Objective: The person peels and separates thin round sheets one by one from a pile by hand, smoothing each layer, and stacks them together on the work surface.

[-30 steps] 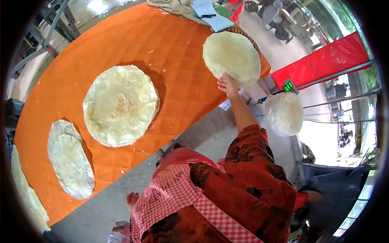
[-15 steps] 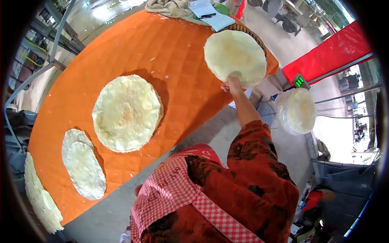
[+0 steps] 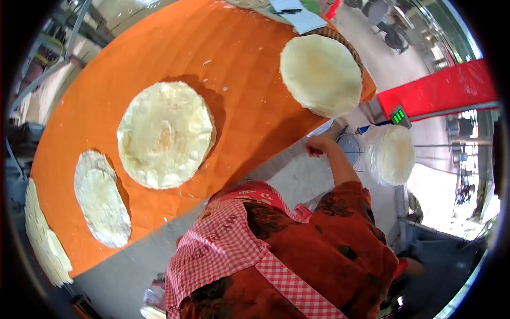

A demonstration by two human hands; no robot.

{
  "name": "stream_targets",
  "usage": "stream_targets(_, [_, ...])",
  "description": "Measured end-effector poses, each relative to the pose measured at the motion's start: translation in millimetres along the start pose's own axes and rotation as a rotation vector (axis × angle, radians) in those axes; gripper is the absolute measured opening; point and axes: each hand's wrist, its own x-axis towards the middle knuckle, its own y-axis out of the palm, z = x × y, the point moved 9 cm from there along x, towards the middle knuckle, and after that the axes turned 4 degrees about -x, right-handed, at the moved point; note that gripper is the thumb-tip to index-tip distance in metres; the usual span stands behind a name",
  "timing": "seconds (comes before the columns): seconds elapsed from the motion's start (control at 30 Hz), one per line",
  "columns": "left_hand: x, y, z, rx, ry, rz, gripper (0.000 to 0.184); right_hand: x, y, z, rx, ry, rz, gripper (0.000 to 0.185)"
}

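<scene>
My right hand [image 3: 317, 145] is off the orange table [image 3: 249, 101], above the floor beside its near edge. Its fingers are curled together, with nothing visible in them. The nearest flatbread pile [image 3: 321, 75] lies on a round woven basket [image 3: 340, 36] at the table's right end, apart from the hand. A larger round stack of pale flatbreads [image 3: 166, 135] rests mid-table. To its left are an oval-looking piece [image 3: 102, 199] and, at the far left edge, more flat sheets [image 3: 45, 234]. My left hand is out of view.
A plastic-wrapped round stack [image 3: 390, 155] stands off the table at the right, next to a scale display with green digits [image 3: 399, 115]. Paper with a pen [image 3: 300, 18] lies at the far end. A red barrier [image 3: 441, 89] and metal poles stand beyond.
My right hand has let go of the flatbread pile on the basket and drawn back toward my body, past the table edge. My left hand, partly visible earlier at lower left, is gone from view.
</scene>
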Motion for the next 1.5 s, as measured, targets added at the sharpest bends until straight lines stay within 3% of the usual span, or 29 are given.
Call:
stream_targets(0.07, [-4.6,-5.9,11.3,0.028,0.033,-0.005,0.022,23.3,32.2,-37.2,-0.327,-0.028,0.096,0.029])
stream_targets(0.13, [-12.6,-6.6,14.8,0.115,0.13,-0.021,0.022,73.6,69.0,-92.2,-0.098,0.037,0.113,0.025])
stream_targets(0.17, [-18.5,-3.6,9.9,0.138,0.18,-0.035,0.021,111.2,73.4,-130.1,0.093,0.076,-0.091,0.026])
stream_targets(0.2, [-43.9,16.9,-44.8,0.034,0.068,-0.083,0.021,115.9,90.0,-128.8,0.154,0.023,-0.145,0.024])
stream_targets(0.33, [-45.2,4.0,-94.3,-0.365,0.047,-0.115,0.017,70.1,158.2,-36.3,0.055,-0.184,-0.156,0.018])
stream_targets(0.43, [-35.0,-72.5,-144.9,-0.559,0.268,-0.413,0.019,23.2,213.3,37.8,-0.094,-0.293,-0.093,0.017])
stream_targets(0.5, [-24.6,-140.5,-155.8,-0.634,0.353,-0.687,0.023,-11.3,256.2,68.3,-0.184,-0.222,0.04,0.018])
stream_targets(0.53, [-20.9,-175.5,-164.2,-0.67,0.363,-0.824,0.025,-27.2,283.1,75.0,-0.157,-0.08,0.148,0.018])
stream_targets(0.6, [3.5,-236.0,-157.2,-0.672,0.299,-0.859,0.026,-89.4,316.6,178.7,-0.477,-0.4,0.008,0.017])
stream_targets(0.63, [12.5,-250.1,-156.1,-0.833,0.24,-0.842,0.026,-107.8,342.3,228.7,-0.487,-0.553,0.008,0.017])
stream_targets(0.7, [33.7,-262.0,-165.5,-1.019,0.168,-0.579,0.021,-141.2,398.8,327.1,-0.351,-0.855,0.077,0.017])
stream_targets(0.77, [35.1,-264.5,-171.1,-1.002,0.07,-0.459,0.015,-188.1,489.1,419.8,-0.397,-1.265,0.049,0.017])
stream_targets(0.8, [38.3,-259.0,-176.0,-0.992,0.026,-0.395,0.012,-195.6,538.0,448.8,-0.48,-1.368,-0.001,0.025])
stream_targets(0.87, [39.4,-255.7,-185.9,-0.995,0.035,-0.348,0.006,-249.8,644.5,490.1,-0.874,-1.81,-0.171,0.064])
stream_targets(0.9, [39.6,-257.2,-191.2,-0.988,0.044,-0.328,0.005,-259.6,687.1,500.5,-0.992,-1.853,-0.251,0.075])
stream_targets(0.93, [44.4,-256.9,-195.6,-0.973,0.072,-0.264,0.01,-268.8,717.8,507.6,-0.979,-2.031,-0.439,0.055])
stream_targets(1.03, [22.9,-257.0,-254.1,-1.023,0.237,-0.027,0.012,-190.4,756.0,561.3,-0.977,-1.662,-0.166,0.027])
stream_targets(1.07, [27.1,-268.7,-257.5,-0.992,0.288,-0.085,0.013,-177.7,748.0,605.3,-0.911,-1.611,-0.273,0.015])
stream_targets(1.1, [30.1,-279.7,-256.1,-0.958,0.322,-0.144,0.014,-179.3,726.9,651.5,-0.683,-1.707,-0.17,0.016])
stream_targets(1.17, [37.5,-287.4,-233.8,-0.97,0.309,-0.206,0.017,-265.0,695.5,720.0,-0.56,-1.681,-0.092,0.015])
stream_targets(1.2, [54.5,-288.4,-218.0,-1.023,0.285,-0.217,0.02,-308.0,685.7,745.6,-0.645,-1.892,-0.213,0.017])
stream_targets(1.27, [60.2,-287.4,-213.4,-1.036,0.229,-0.279,0.031,-398.5,683.4,738.3,-0.719,-1.98,-0.292,0.014])
stream_targets(1.37, [79.0,-285.7,-211.3,-1.007,0.243,-0.344,0.032,-419.0,705.6,691.6,-0.983,-2.04,-0.514,0.013])
stream_targets(1.43, [85.7,-285.6,-223.0,-1.007,0.264,-0.291,0.033,-356.5,718.6,667.5,-1.013,-2.089,-0.574,0.014])
stream_targets(1.5, [94.0,-283.0,-224.8,-0.994,0.268,-0.317,0.033,-279.5,736.8,639.9,-1.065,-2.1,-0.484,0.013])
